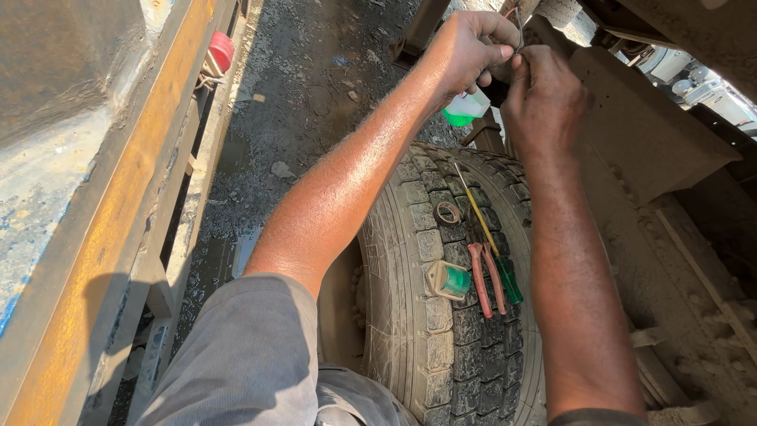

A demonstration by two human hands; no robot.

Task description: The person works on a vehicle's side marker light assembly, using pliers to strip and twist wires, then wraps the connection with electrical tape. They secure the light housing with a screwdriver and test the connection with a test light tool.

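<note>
Pinching thin wire (516, 30) at upper centre, my left hand (465, 51) and right hand (544, 99) both closed on it | light, bendy, slips easily; I'd hold near end | pliers (482, 276), screwdriver (489, 237) on tyre (449, 315).

Dusty truck tyre (441, 315) with deep tread fills lower centre. On its tread: red-handled pliers (486, 278), green-handled screwdriver (490, 241) with yellow shaft just beside pliers, roll of dark tape (447, 213), small green lamp in pale housing (448, 280). Left: rusty orange-striped truck rail (102, 237), red lamp (221, 50) on it. Dark gravel ground (307, 87) between.
</note>
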